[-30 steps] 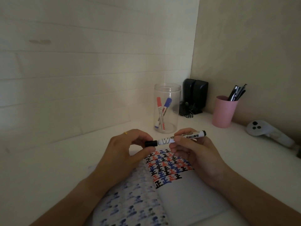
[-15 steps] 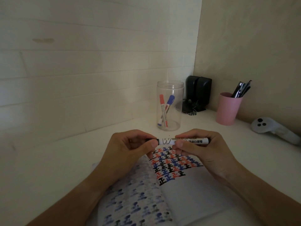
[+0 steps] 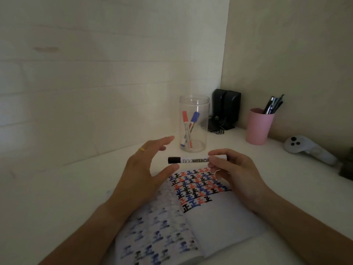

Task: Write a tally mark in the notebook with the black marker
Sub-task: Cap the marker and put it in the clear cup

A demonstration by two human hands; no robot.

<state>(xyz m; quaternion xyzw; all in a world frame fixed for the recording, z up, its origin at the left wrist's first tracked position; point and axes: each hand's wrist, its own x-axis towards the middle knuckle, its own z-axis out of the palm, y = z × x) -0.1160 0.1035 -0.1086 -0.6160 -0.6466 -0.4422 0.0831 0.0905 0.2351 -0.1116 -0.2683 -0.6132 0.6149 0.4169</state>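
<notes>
- Centrally, at the far side of the desk (image 3: 57, 188), a clear jar (image 3: 194, 123) stands upright; it holds a red marker (image 3: 186, 129) and a blue marker (image 3: 192, 127), both leaning, crossed, caps up.
- Right of the jar, a pink cup (image 3: 258, 127) holds several dark pens (image 3: 273, 105).
- Between jar and cup, against the far wall, stand two black speakers (image 3: 226, 109).
- At the far right lies a white controller (image 3: 305, 148).
- The notebook (image 3: 219, 226) lies open on the near desk; its right page carries rows of black, red and blue tally marks.
- The black marker (image 3: 191, 160) is held level above the notebook, cap on, cap end pointing left.
- The right hand (image 3: 235, 173) pinches the marker barrel with its fingertips.
- The left hand (image 3: 141, 175) is spread wide, holding nothing; its thumb sits just below the cap, contact not discernible.
- Both hands cover part of the upper page.
</notes>
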